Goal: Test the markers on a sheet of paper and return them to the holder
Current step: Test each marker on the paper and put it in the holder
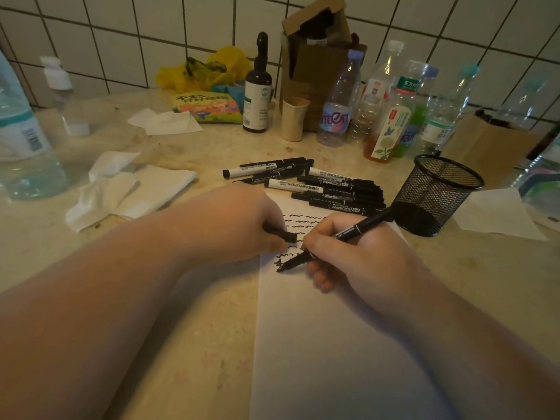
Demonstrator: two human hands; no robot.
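My right grip point(342, 253) drives a marker point(330, 239) across the paper point(318, 344), left grip point(242, 222) pinching its cap point(281, 234); next, I recap beside the holder point(436, 192).

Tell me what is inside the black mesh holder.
The mesh holder shows no markers: its walls look see-through and nothing sticks out above the rim. Its bottom is dark, so something small lying there could be hidden. The markers lie in a pile on the counter beside it.

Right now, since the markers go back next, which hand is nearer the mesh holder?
Right. The right hand, gripping the marker, sits just left of and below the mesh holder; the left hand, pinching a cap, lies farther left.
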